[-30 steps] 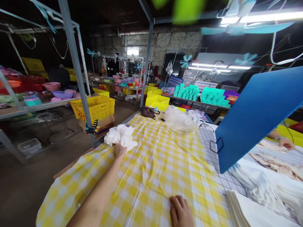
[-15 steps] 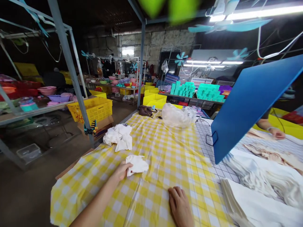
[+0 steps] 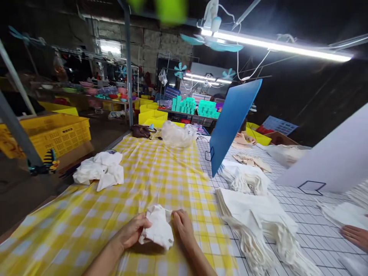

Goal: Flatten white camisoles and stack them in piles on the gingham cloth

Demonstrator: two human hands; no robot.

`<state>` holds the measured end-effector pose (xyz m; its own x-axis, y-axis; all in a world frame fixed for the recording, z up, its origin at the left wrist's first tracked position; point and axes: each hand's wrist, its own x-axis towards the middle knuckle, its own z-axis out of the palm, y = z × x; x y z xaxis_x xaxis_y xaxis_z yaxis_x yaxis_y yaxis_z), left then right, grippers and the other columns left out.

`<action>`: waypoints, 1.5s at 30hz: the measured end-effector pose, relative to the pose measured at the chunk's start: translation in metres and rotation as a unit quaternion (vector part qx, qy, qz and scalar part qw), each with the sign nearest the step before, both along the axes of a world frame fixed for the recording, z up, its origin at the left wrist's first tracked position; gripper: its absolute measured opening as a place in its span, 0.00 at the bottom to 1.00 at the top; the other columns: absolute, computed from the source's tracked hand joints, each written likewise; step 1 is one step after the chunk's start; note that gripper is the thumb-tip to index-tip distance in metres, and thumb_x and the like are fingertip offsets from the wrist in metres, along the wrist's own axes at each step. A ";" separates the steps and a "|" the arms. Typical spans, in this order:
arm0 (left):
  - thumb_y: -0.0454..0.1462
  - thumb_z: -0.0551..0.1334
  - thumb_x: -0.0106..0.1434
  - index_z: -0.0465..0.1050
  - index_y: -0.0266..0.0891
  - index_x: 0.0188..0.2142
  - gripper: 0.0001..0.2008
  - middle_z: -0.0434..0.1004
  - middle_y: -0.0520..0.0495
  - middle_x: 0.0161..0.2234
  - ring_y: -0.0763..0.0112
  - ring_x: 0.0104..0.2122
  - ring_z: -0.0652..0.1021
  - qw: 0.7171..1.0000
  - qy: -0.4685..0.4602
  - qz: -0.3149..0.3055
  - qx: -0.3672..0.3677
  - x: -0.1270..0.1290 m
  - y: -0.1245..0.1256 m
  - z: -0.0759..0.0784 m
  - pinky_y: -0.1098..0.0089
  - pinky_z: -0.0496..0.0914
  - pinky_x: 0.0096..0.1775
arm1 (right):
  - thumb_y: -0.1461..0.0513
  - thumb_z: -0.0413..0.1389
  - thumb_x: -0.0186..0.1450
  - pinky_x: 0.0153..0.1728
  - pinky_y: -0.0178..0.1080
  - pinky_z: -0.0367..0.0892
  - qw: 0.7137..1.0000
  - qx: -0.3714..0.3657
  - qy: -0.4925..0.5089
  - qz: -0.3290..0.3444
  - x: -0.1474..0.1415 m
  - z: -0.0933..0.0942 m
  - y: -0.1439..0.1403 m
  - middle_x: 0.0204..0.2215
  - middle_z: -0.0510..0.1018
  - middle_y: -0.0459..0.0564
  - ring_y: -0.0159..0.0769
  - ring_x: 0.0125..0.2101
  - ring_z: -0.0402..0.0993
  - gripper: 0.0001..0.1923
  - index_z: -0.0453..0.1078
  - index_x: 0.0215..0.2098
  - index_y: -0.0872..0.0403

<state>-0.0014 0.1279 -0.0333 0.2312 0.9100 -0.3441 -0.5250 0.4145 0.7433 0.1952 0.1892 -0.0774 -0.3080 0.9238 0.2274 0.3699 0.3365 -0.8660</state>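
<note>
Left hand: the left hand (image 3: 130,232) sits low and centre-left in the frame, fingers curled shut around the left edge of the crumpled white cloth (image 3: 157,230).
Right hand: the right hand (image 3: 183,229) is just right of it, fingers bent and pinching the cloth's upper right edge.
Cloth position: bottom centre of the frame, bunched between both hands, resting on the yellow checked tablecloth (image 3: 161,180).
Cloth axis: its longer run goes from upper left to lower right, with a loose corner hanging toward the bottom edge; it is too crumpled to tell more.
Left of frame: a pile of white cloths (image 3: 99,173) lies well apart, at middle left on the tablecloth.
Right of hands: stacked white fabric (image 3: 253,203) sits on the grid-patterned sheet (image 3: 310,230).
Behind: a blue board (image 3: 232,122) stands tilted at centre; a clear plastic bag (image 3: 176,134) lies far up the table.
Lower right edge: another person's hand (image 3: 355,235) rests on the grid.
</note>
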 end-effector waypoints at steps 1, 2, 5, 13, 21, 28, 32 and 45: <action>0.31 0.63 0.41 0.71 0.33 0.32 0.15 0.72 0.49 0.25 0.76 0.23 0.71 1.000 -0.004 -0.008 0.006 0.004 0.000 0.003 0.76 0.63 0.26 | 0.48 0.43 0.64 0.38 0.40 0.62 0.997 -0.055 0.051 0.004 0.000 0.002 -0.001 0.30 0.74 0.49 0.37 0.34 0.68 0.22 0.71 0.32 0.53; 0.31 0.63 0.41 0.72 0.33 0.32 0.15 0.72 0.49 0.25 0.76 0.24 0.71 1.000 -0.008 -0.017 0.012 0.007 -0.001 0.006 0.76 0.63 0.27 | 0.47 0.43 0.64 0.39 0.39 0.62 0.989 -0.111 0.099 0.011 -0.001 0.006 -0.003 0.32 0.75 0.49 0.37 0.35 0.68 0.23 0.71 0.35 0.53; 0.30 0.63 0.40 0.72 0.32 0.33 0.16 0.72 0.49 0.25 0.76 0.24 0.71 0.999 -0.019 -0.034 0.033 0.014 -0.002 0.014 0.77 0.63 0.26 | 0.45 0.46 0.61 0.43 0.39 0.61 0.952 -0.232 0.198 0.038 -0.003 0.018 -0.011 0.42 0.75 0.49 0.38 0.42 0.68 0.25 0.69 0.44 0.52; 0.29 0.62 0.38 0.73 0.32 0.34 0.19 0.74 0.49 0.26 0.75 0.26 0.71 0.999 -0.036 -0.022 0.028 0.015 -0.005 0.017 0.76 0.64 0.29 | 0.49 0.56 0.56 0.41 0.39 0.62 0.883 -0.355 0.291 0.093 -0.008 0.036 -0.025 0.40 0.75 0.49 0.38 0.39 0.70 0.22 0.70 0.44 0.52; 0.29 0.60 0.37 0.71 0.33 0.33 0.18 0.72 0.50 0.25 0.75 0.25 0.70 0.999 -0.026 0.014 0.026 0.010 -0.010 0.013 0.76 0.63 0.28 | 0.53 0.61 0.52 0.31 0.34 0.63 0.862 -0.395 0.302 0.100 -0.008 0.058 -0.034 0.35 0.77 0.48 0.34 0.32 0.70 0.23 0.69 0.44 0.53; 0.28 0.59 0.37 0.72 0.33 0.33 0.18 0.73 0.50 0.24 0.77 0.23 0.69 0.998 -0.027 0.045 0.033 0.006 -0.013 0.017 0.77 0.61 0.25 | 0.56 0.65 0.49 0.29 0.33 0.63 0.836 -0.417 0.348 0.084 -0.006 0.060 -0.036 0.31 0.77 0.47 0.32 0.29 0.70 0.20 0.71 0.39 0.54; 0.27 0.59 0.37 0.73 0.33 0.33 0.19 0.73 0.50 0.24 0.77 0.23 0.70 0.997 -0.036 0.052 0.035 0.004 -0.015 0.016 0.77 0.61 0.25 | 0.57 0.65 0.48 0.26 0.32 0.61 0.837 -0.417 0.349 0.063 -0.004 0.059 -0.036 0.27 0.77 0.46 0.30 0.25 0.68 0.18 0.73 0.36 0.55; 0.28 0.60 0.38 0.72 0.34 0.38 0.22 0.74 0.50 0.27 0.77 0.23 0.71 0.997 -0.028 0.048 0.058 -0.001 -0.019 0.018 0.77 0.62 0.25 | 0.56 0.65 0.47 0.25 0.31 0.60 0.818 -0.429 0.383 0.006 -0.001 0.067 -0.037 0.23 0.76 0.45 0.28 0.23 0.67 0.14 0.73 0.26 0.56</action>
<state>-0.0020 0.1086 -0.0148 0.1568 0.9617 -0.2247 -0.6005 0.2735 0.7514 0.1943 0.1519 -0.0103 -0.3881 0.8431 -0.3722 -0.3912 -0.5164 -0.7617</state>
